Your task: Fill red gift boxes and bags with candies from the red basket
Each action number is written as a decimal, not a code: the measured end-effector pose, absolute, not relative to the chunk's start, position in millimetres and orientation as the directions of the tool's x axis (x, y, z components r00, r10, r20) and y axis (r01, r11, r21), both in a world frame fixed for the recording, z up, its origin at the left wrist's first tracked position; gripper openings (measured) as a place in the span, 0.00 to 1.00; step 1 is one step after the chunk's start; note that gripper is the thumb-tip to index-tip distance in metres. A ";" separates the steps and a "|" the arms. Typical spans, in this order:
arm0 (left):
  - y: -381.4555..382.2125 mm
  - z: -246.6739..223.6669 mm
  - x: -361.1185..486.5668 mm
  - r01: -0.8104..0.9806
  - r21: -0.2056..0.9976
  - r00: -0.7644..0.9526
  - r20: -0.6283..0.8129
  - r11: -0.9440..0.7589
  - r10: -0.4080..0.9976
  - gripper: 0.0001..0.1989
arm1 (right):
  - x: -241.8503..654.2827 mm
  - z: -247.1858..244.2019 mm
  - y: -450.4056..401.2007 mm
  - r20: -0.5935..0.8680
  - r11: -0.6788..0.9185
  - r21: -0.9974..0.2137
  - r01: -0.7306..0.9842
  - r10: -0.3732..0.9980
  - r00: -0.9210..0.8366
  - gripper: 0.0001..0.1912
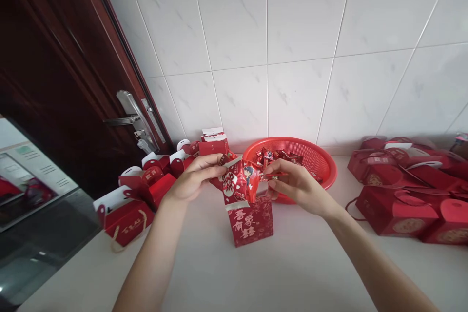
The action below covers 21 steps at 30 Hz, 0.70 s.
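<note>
My left hand (195,175) is closed on a shiny red candy packet (234,187) with white lettering and a cartoon figure. It is held over an upright red gift box (252,224) with pale characters on its front, and it hides most of the box's top. My right hand (298,185) has thumb and fingers pinched together at the packet's right side, on what looks like a small red wrapped candy (269,174). Whether that piece is separate from the packet is hard to make out.
Behind my right hand, a red plastic basket (327,158) holds wrapped candies. Several red gift boxes (126,222) with white-lined flaps stand at left. More red boxes (398,212) sit close together at right. A tiled wall (300,97) and dark door (73,58) border the table.
</note>
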<state>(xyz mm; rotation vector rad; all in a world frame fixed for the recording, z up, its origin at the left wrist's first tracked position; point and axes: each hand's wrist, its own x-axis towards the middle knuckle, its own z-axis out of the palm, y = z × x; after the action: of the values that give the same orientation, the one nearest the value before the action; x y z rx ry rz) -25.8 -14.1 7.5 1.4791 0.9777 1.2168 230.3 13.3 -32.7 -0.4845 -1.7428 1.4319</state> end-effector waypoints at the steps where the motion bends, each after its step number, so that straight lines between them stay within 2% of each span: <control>1: -12.7 7.6 -27.3 0.006 0.977 0.185 0.207 -0.212 0.961 0.11 | 228.4 -35.4 13.4 0.349 0.295 -0.936 -0.191 0.717 -0.603 0.09; 5: -4.3 5.5 -32.0 -0.010 0.989 0.173 0.150 -0.150 0.973 0.11 | 217.3 -47.7 13.7 0.397 0.376 -0.912 -0.166 0.702 -0.592 0.11; 10: 4.3 -2.3 -40.9 0.097 0.985 0.220 0.120 -0.144 0.968 0.11 | 206.7 -56.3 11.1 0.466 0.578 -0.816 0.018 0.675 -0.572 0.12; 16: 7.8 -4.9 -43.9 0.209 0.952 0.232 0.174 -0.224 0.957 0.11 | 205.1 -58.9 10.2 0.436 0.587 -0.797 0.146 0.725 -0.534 0.10; 21: 0.3 3.1 -38.6 0.265 0.933 0.242 0.179 -0.242 0.954 0.12 | 206.3 -57.4 9.3 0.416 0.568 -0.811 0.140 0.727 -0.546 0.07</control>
<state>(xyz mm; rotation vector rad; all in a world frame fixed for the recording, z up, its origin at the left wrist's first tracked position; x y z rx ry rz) -38.6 0.3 3.1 1.6835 1.1422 1.0424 206.3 9.3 -57.4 -0.6930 -2.0190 0.9553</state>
